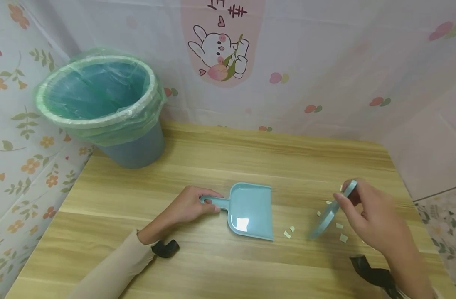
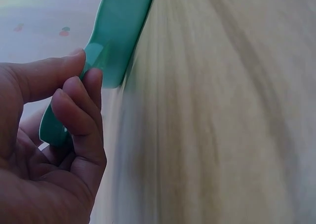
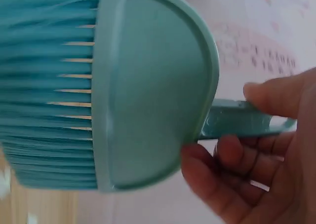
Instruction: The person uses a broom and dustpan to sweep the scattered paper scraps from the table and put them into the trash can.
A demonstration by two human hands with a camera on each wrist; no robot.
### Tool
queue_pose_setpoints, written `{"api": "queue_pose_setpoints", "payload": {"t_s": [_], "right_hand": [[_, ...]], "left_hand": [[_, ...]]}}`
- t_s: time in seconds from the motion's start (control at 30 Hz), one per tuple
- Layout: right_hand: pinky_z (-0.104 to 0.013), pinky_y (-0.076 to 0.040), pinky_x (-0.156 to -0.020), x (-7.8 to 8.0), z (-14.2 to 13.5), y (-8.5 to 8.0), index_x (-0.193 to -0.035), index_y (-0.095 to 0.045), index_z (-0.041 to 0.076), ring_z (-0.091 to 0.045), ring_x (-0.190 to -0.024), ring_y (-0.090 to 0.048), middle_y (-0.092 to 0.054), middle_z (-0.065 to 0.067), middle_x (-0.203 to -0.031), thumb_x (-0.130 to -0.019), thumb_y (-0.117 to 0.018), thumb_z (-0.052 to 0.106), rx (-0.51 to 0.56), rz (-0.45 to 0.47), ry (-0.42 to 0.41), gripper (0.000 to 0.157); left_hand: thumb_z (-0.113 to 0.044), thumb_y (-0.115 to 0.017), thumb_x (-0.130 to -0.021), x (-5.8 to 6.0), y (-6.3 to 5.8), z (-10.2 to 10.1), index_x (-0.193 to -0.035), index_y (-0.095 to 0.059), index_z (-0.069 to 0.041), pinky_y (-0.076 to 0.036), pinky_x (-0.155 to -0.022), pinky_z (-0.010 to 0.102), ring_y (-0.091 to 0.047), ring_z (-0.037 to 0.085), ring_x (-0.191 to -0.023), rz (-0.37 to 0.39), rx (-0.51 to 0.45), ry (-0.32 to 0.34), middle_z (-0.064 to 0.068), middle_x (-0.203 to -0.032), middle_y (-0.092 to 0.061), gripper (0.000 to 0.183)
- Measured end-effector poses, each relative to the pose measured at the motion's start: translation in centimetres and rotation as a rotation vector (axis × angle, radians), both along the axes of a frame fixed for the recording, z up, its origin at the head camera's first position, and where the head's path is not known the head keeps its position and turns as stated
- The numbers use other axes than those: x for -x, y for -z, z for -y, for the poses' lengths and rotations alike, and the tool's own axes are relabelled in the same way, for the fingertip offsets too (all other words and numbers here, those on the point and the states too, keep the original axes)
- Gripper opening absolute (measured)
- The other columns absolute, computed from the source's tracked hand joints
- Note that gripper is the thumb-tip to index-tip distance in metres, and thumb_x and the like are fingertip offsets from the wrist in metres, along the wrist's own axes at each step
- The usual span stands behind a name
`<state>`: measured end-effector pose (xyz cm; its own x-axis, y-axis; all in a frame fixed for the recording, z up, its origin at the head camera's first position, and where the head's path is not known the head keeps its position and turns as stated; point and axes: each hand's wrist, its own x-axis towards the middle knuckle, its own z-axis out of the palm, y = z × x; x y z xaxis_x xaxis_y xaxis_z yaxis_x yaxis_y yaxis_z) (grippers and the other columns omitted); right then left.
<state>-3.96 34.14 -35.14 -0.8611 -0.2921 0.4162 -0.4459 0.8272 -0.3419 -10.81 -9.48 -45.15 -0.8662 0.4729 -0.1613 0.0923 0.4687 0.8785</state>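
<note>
Two curled grips: left hand [image 1: 190, 204] pinches a dustpan [image 1: 252, 211] handle; right hand [image 1: 375, 218] holds a brush [image 3: 153, 91], pale scraps [image 1: 343, 238] near its fingers [image 3: 202, 174].

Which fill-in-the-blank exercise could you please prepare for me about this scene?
1. The left hand holds the dustpan by its ____.
2. In the head view, the right hand holds the brush to the ____ of the dustpan.
3. The bin stands near the far ____ corner of the table.
4. A translucent ____ bag lines the bin.

Missing words: handle; right; left; green.
</note>
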Motion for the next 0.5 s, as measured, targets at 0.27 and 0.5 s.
{"api": "queue_pose_setpoints", "payload": {"t_s": [0.27,0.5], "right_hand": [[-0.022,-0.051,-0.062,0.7,-3.9,-0.1,-0.115,-0.063,0.003,-0.022,-0.078,-0.072,-0.07,0.003,-0.092,-0.112,-0.065,0.024,-0.168,-0.074,-0.088,0.021],[-0.023,-0.045,-0.06,1.0,-3.9,0.7,-0.114,-0.063,0.01,-0.019,-0.083,-0.072,-0.07,0.003,-0.101,-0.114,-0.064,0.024,-0.204,-0.015,-0.139,0.015]], "left_hand": [[-0.015,-0.088,-0.094,-0.5,-0.7,-0.3,-0.118,-0.087,-0.016,-0.041,-0.064,0.026,-0.048,0.01,-0.069,-0.043,0.015,0.024,-0.011,-0.082,-0.072,0.025],[-0.013,-0.088,-0.094,-0.6,-1.2,-0.5,-0.118,-0.087,-0.015,-0.035,-0.059,0.024,-0.04,0.007,-0.063,-0.07,0.016,0.047,-0.012,-0.074,-0.067,0.024]]}}
